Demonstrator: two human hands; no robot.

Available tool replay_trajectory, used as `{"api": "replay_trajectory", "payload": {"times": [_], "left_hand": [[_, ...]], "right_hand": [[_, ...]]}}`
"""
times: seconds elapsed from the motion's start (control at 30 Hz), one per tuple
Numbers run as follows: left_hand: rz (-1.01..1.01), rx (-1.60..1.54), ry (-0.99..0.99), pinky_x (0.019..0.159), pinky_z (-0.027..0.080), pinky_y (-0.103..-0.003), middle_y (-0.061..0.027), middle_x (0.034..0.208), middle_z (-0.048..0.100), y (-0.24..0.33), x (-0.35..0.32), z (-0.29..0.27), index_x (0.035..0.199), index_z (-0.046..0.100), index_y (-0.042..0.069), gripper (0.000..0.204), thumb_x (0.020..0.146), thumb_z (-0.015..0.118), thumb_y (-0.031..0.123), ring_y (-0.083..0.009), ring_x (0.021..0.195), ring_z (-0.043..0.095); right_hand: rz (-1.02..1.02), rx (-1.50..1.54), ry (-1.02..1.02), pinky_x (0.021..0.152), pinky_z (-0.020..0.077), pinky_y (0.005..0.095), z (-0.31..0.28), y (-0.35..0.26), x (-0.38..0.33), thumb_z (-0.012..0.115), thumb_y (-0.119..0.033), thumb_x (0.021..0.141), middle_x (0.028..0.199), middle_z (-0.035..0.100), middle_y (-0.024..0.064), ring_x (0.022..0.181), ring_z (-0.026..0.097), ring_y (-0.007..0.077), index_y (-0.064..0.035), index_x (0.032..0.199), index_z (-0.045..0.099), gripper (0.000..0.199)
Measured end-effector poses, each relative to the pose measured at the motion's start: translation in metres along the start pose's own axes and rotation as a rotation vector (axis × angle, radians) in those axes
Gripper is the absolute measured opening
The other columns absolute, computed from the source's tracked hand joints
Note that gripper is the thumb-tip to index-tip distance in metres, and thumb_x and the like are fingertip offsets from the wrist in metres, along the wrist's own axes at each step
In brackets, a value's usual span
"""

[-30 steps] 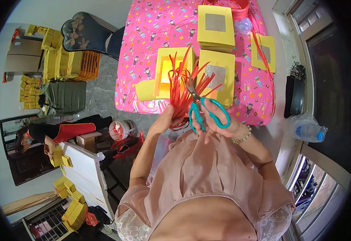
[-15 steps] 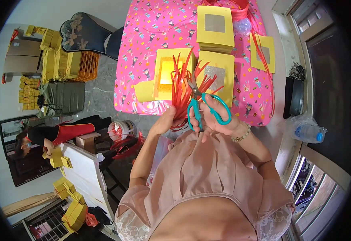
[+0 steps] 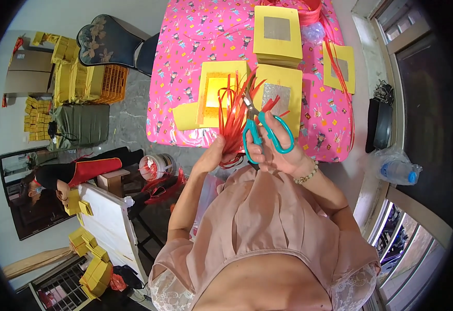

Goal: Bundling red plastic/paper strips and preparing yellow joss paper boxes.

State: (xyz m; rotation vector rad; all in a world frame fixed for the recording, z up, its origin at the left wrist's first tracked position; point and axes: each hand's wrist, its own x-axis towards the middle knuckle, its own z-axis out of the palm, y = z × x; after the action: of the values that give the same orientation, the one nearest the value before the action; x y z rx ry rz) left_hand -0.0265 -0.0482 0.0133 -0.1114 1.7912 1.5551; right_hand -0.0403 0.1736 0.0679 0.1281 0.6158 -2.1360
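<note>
My left hand (image 3: 213, 154) is closed round a bundle of thin red plastic strips (image 3: 231, 116), whose loose ends fan upward over the table's near edge. Scissors (image 3: 255, 126) with teal handles are in my right hand (image 3: 284, 157), its fingers through and around the loops. Their blades point up and to the left, against the right side of the strips. A few short red pieces (image 3: 271, 103) lie on the near right stack of yellow paper (image 3: 285, 76). Beyond the strips is a yellow sheet (image 3: 208, 72) with an orange-and-gold square, left of that stack.
The table's pink patterned cover (image 3: 180, 46) holds another yellow paper stack (image 3: 260, 46), a single sheet (image 3: 345, 85) and more red strips (image 3: 309, 15). On the left, a co-worker (image 3: 94, 171) handles yellow paper at a white table (image 3: 104, 217). A bucket (image 3: 159, 167) stands on the floor.
The scissors and my right hand have shifted slightly, the blades now more closed. The strips have gathered narrower, with fewer ends spreading right. The co-worker's hand has moved a little.
</note>
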Motion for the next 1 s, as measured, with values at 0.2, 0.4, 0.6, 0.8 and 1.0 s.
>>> {"api": "replay_trajectory", "payload": {"times": [0.2,0.4,0.6,0.8,1.0], "left_hand": [[0.121,-0.077,0.073,0.055,0.035,-0.018,-0.0034,0.106,0.056,0.000,0.001,0.009,0.129,0.041,0.003,0.091,0.081,0.016,0.075,-0.0077,0.077,0.047],[0.207,-0.173,0.098,0.064,0.046,-0.022,-0.0066,0.111,0.056,-0.004,0.003,0.017,0.129,0.041,0.002,0.087,0.083,0.023,0.073,-0.0095,0.090,0.054],[0.252,-0.080,-0.058,0.067,0.048,-0.023,-0.0049,0.098,0.062,0.004,0.002,0.017,0.116,0.050,0.000,0.083,0.083,0.028,0.072,-0.0113,0.086,0.058],[0.196,-0.113,-0.024,0.067,0.047,-0.023,-0.0058,0.096,0.063,0.002,0.001,0.017,0.116,0.051,-0.001,0.083,0.083,0.028,0.072,-0.0125,0.088,0.059],[0.250,-0.153,0.021,0.078,0.046,-0.026,-0.0078,0.107,0.059,0.007,0.000,0.020,0.127,0.043,0.000,0.087,0.083,0.027,0.073,-0.0146,0.099,0.054]], "right_hand": [[-0.041,0.044,0.000,0.040,0.0402,0.0212,0.003,0.006,-0.004,0.042,-0.066,0.083,0.064,0.046,-0.0018,0.055,0.049,0.0085,-0.0113,0.085,0.052,0.056],[-0.032,0.104,0.047,0.040,0.0395,0.0216,0.007,0.011,-0.004,0.038,-0.070,0.082,0.066,0.044,-0.0012,0.056,0.049,0.0104,-0.0090,0.093,0.052,0.063],[0.012,0.178,-0.001,0.045,0.0377,0.0226,0.015,0.012,-0.003,0.038,-0.072,0.081,0.068,0.044,-0.0009,0.060,0.047,0.0115,-0.0104,0.093,0.051,0.064],[-0.015,0.143,0.027,0.043,0.0352,0.0215,0.013,0.012,-0.002,0.038,-0.069,0.083,0.065,0.043,-0.0033,0.055,0.045,0.0091,-0.0106,0.089,0.052,0.061],[-0.037,0.232,0.071,0.037,0.0296,0.0184,0.011,0.014,-0.001,0.041,-0.064,0.085,0.060,0.041,-0.0041,0.047,0.039,0.0058,-0.0103,0.084,0.054,0.055]]}}
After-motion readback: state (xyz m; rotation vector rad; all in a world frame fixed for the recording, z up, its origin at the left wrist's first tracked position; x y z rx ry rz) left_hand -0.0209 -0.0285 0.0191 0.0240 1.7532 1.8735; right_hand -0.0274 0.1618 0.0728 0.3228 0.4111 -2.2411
